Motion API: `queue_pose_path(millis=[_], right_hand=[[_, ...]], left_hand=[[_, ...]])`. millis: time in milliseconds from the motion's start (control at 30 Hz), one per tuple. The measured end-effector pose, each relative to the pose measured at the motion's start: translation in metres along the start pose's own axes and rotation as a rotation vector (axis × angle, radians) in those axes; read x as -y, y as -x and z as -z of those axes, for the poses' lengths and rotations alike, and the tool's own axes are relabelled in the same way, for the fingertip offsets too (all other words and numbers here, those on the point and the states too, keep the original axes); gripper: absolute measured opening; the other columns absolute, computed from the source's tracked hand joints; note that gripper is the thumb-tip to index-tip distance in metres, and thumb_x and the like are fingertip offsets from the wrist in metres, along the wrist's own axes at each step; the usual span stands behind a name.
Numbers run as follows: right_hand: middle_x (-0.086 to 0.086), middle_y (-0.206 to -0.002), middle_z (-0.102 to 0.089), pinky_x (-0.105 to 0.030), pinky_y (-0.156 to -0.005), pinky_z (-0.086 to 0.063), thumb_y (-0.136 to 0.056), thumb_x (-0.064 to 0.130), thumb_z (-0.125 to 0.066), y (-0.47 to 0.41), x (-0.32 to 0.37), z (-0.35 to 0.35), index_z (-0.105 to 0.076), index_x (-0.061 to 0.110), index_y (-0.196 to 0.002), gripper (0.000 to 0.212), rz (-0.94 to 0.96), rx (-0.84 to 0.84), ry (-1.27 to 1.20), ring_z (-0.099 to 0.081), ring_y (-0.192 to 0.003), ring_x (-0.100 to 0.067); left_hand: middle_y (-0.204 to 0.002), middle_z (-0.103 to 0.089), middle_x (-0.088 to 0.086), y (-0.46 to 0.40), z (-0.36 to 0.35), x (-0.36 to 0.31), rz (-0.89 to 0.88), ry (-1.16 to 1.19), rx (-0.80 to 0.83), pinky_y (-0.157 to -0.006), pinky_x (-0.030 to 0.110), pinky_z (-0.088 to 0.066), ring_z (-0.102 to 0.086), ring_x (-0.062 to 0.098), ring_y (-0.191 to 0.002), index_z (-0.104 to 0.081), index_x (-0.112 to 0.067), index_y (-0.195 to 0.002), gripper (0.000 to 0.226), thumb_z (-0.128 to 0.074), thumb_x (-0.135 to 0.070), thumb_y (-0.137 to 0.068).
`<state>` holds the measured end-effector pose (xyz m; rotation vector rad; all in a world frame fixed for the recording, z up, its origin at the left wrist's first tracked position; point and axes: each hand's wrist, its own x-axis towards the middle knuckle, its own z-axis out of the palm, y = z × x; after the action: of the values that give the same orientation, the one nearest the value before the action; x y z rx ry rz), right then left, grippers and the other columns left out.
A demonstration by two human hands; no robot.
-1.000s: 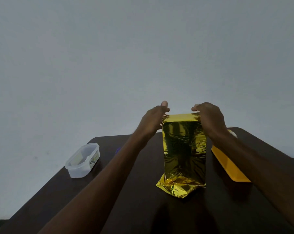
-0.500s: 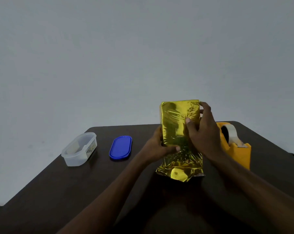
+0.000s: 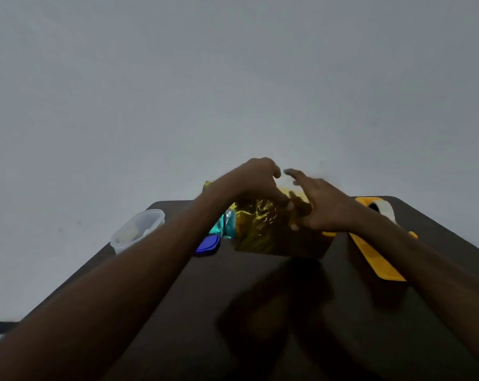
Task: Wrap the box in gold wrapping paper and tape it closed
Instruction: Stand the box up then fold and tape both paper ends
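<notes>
The box in crinkled gold wrapping paper (image 3: 260,229) sits low on the dark table (image 3: 232,312), near its far edge. A teal glint shows on the paper's left side. My left hand (image 3: 260,180) curls over the top of the wrapped box and grips the paper there. To the right, my right hand (image 3: 323,210) is blurred, with its fingers spread and straight above the box's right side and the thumb down against the paper. The hands hide the box's top and right end.
A yellow tape dispenser (image 3: 378,259) with a pale tape roll (image 3: 385,211) stands right of the box, under my right forearm. A blue lid (image 3: 208,244) lies just left of the box. A clear plastic container (image 3: 137,229) sits at the table's left edge. Behind is a grey wall.
The wrapped box, held upright in both hands before, now sits lower on the table. My left hand moved onto its top, and my right hand let go and spread its fingers.
</notes>
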<state>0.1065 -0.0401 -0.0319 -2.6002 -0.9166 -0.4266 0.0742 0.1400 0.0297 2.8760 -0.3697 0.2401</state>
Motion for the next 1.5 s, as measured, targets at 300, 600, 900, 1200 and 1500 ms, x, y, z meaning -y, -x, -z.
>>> queue_pose_path(millis=[300,600,900,1200,1500], right_hand=[[0.008,-0.104,-0.063,-0.024,-0.069,-0.048,-0.059,0.049,-0.089,0.011,-0.011,-0.002,-0.054,0.026,-0.116,0.070,-0.176,-0.146,-0.324,-0.060,-0.088,-0.004],[0.011,-0.098,-0.059,-0.014,-0.060,-0.044,-0.066,0.042,-0.086,0.023,-0.018,-0.029,-0.043,0.014,-0.119,0.074,-0.287,-0.082,-0.653,-0.062,-0.091,-0.005],[0.006,-0.106,-0.068,-0.017,-0.071,-0.056,-0.068,0.027,-0.088,0.022,-0.027,-0.002,-0.043,0.016,-0.132,0.079,-0.209,-0.029,-0.750,-0.068,-0.092,0.004],[-0.009,-0.121,-0.065,-0.041,-0.083,-0.060,-0.066,0.027,-0.083,0.018,-0.038,0.031,-0.051,0.025,-0.133,0.075,-0.192,0.088,-0.882,-0.069,-0.105,-0.023],[-0.001,-0.123,-0.068,-0.050,-0.089,-0.057,-0.075,0.025,-0.078,0.016,-0.044,0.034,-0.053,0.031,-0.134,0.064,-0.154,0.060,-0.990,-0.068,-0.110,-0.019]], left_hand=[[-0.107,-0.069,-0.001,-0.002,0.057,-0.017,-0.147,-0.165,-0.369,-0.086,0.031,-0.051,-0.063,0.016,-0.099,-0.069,-0.016,-0.113,0.051,-0.078,-0.048,-0.074],[-0.065,-0.044,-0.001,-0.001,0.049,-0.049,0.032,-0.208,-0.281,-0.064,0.033,-0.040,-0.062,0.030,-0.087,-0.047,-0.013,-0.070,0.061,-0.073,-0.068,-0.069],[-0.085,-0.069,0.003,-0.033,0.055,-0.069,-0.101,-0.031,-0.130,-0.064,0.027,-0.048,-0.063,0.020,-0.084,-0.073,-0.005,-0.098,0.042,-0.087,-0.031,-0.069],[-0.067,-0.052,-0.006,-0.045,0.060,-0.087,-0.153,-0.111,-0.010,-0.067,0.027,-0.041,-0.054,0.017,-0.075,-0.067,-0.006,-0.100,0.031,-0.077,-0.029,-0.081],[-0.071,-0.057,-0.003,-0.049,0.063,-0.093,-0.149,-0.114,0.060,-0.066,0.026,-0.043,-0.053,0.011,-0.064,-0.060,-0.009,-0.085,0.022,-0.072,-0.028,-0.087]])
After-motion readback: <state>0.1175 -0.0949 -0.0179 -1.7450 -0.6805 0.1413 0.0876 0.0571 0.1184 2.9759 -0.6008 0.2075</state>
